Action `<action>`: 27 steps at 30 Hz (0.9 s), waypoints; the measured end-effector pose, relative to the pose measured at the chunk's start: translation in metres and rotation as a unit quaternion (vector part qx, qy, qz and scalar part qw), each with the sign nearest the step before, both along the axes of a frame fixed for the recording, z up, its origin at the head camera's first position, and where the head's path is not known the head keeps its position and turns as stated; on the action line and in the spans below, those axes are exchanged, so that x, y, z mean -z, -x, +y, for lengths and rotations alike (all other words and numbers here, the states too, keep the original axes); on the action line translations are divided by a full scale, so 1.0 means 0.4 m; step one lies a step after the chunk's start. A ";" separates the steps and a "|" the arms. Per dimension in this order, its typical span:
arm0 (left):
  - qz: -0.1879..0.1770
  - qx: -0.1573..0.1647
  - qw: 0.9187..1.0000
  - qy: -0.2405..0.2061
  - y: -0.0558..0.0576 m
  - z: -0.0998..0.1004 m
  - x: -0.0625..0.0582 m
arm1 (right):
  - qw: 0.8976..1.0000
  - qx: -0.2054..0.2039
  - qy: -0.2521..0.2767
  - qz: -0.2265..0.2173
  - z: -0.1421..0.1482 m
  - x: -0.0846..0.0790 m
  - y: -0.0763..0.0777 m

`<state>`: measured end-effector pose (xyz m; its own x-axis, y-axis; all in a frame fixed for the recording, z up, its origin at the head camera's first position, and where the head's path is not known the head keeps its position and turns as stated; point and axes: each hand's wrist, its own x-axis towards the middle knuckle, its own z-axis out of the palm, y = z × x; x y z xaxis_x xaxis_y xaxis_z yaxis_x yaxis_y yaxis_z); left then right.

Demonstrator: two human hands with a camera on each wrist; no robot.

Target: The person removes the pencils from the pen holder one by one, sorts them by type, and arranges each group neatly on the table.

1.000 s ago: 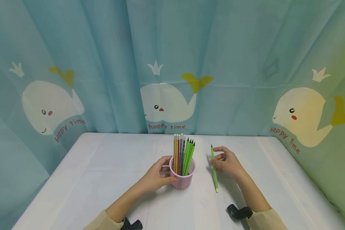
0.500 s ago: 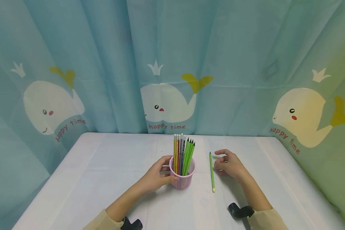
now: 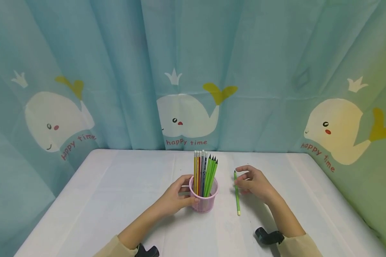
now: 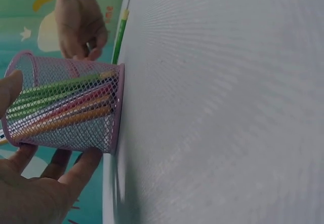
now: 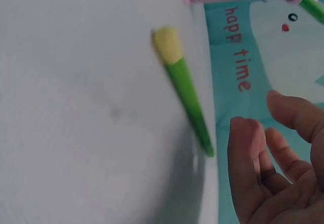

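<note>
green pencil (image 3: 237, 203) on table (image 3: 122, 185); cup (image 3: 206, 205) between hands (image 3: 175, 197) (image 3: 256, 184)

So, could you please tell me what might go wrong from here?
The right hand does not appear to grip the loose green pencil on the table, so a nudge might roll it away. Pencils stand well above the rim of the pink mesh cup, so a tug from the left hand could tip it. The green ones stand point-up and might prick a hand passing over.

You have a mesh-walled cup (image 3: 207, 205) at frame centre, creased cloth curtain (image 3: 263, 53) above, matt counter (image 3: 125, 178) below.
</note>
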<state>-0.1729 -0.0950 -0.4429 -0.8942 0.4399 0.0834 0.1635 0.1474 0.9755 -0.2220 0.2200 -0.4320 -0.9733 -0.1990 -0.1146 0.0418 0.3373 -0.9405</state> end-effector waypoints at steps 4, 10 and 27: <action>0.000 0.001 1.000 -0.002 0.000 0.002 0.000 | 0.999 -0.020 0.024 0.008 -0.016 -0.020 -0.016; 0.001 -0.003 1.000 0.003 -0.001 0.003 -0.003 | 0.998 -0.054 0.034 0.028 -0.053 -0.039 -0.034; -0.004 0.001 1.000 0.000 0.000 -0.001 0.000 | 0.982 -0.097 0.004 0.164 -0.114 -0.072 -0.080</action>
<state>-0.1731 -0.0956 -0.4431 -0.8941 0.4413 0.0762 0.1561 0.1477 0.9766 -0.1900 0.1745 -0.4032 -0.9009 -0.3845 0.2013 -0.3284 0.3008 -0.8954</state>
